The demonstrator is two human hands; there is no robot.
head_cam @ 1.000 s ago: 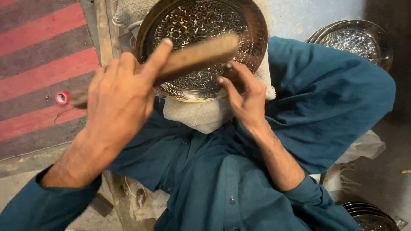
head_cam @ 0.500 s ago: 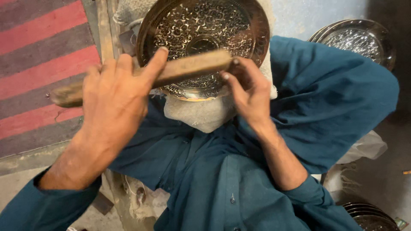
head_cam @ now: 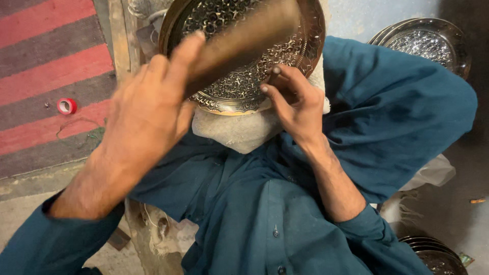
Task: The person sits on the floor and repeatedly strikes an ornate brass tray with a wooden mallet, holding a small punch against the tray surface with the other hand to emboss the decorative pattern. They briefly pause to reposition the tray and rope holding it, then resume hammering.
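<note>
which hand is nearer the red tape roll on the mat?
Left. The left hand, gripping a wooden stick, is just right of the red tape roll. The right hand is farther right, on the engraved plate.

The wooden bar (head_cam: 244, 40) is crossing over the engraved tray (head_cam: 244, 56), blocking the way to its middle. The right hand (head_cam: 293, 107) is crowding the tray's near rim, the left hand (head_cam: 147, 112) its left side. Knees are hemming in both sides. Open floor is lying left, around the red tape roll (head_cam: 66, 106).
</note>
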